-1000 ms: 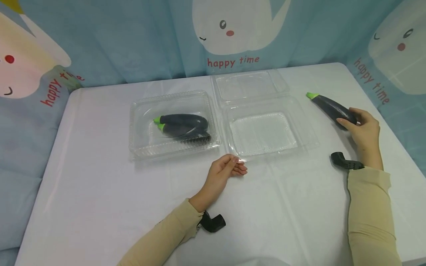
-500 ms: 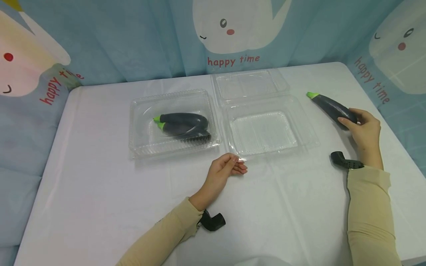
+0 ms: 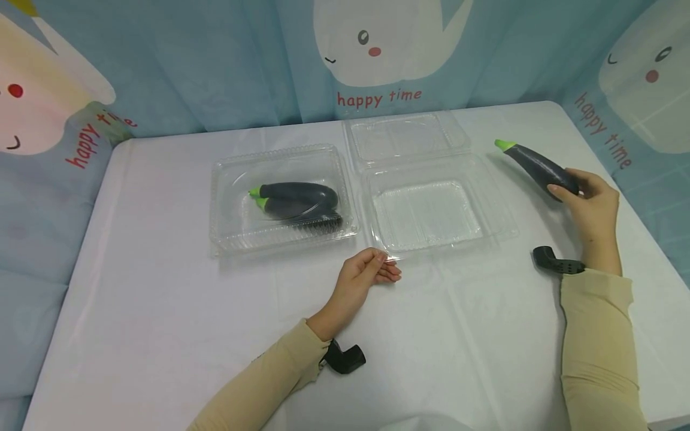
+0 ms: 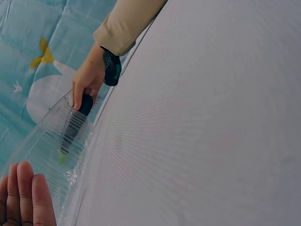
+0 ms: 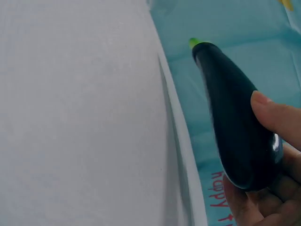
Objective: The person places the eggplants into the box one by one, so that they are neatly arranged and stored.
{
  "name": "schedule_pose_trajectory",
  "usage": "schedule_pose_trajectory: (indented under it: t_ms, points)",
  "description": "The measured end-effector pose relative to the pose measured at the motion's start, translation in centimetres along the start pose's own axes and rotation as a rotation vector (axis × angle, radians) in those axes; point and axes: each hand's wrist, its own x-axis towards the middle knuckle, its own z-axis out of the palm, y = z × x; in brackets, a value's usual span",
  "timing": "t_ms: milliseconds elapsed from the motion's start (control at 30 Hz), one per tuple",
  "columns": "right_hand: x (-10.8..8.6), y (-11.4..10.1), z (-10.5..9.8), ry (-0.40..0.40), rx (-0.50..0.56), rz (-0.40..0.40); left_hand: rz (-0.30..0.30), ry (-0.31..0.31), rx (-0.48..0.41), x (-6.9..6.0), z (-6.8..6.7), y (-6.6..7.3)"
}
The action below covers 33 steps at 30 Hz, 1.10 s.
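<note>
My right hand [image 3: 593,200] grips the thick end of a dark purple eggplant [image 3: 539,167] between thumb and fingers; its green stem tip points to the back left. The eggplant is held up off the table, its shadow below it; the right wrist view shows the eggplant [image 5: 237,122] close up. At the front left corner of an open clear plastic clamshell box [image 3: 377,242], my left hand [image 3: 358,278] pinches the rim between thumb and forefinger. Behind my left fingers [image 4: 26,193], the left wrist view shows the ribbed wall of the box [image 4: 44,141].
Left of the open box stands a lidded clear plastic box [image 3: 232,179] with eggplants [image 3: 296,194] inside. The open box's lid [image 3: 404,137] lies folded back towards the curtain [image 3: 242,66]. A white cloth covers the table [image 3: 162,335].
My right hand has raised the eggplant slightly, and its stem end has come up off the cloth. The left hand and both boxes have stayed put.
</note>
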Motion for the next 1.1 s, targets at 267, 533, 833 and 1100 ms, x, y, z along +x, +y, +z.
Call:
schedule_pose_trajectory:
  t_ms: [267,533,833,1100]
  points:
    - [0.4,0.5,0.5,0.008,0.042,-0.047,0.002,-0.001,0.007,0.0,0.0,-0.1]
    - [-0.6,-1.4,0.4,0.002,0.05,-0.036,0.007,-0.004,0.011,0.1,-0.1,-0.2]
    - [-1.2,-3.2,0.5,-0.037,0.218,-0.084,0.006,0.001,0.015,0.0,0.0,0.0]
    - [-1.6,-4.5,0.8,-0.055,0.23,-0.16,-0.004,0.003,0.012,0.0,-0.1,-0.1]
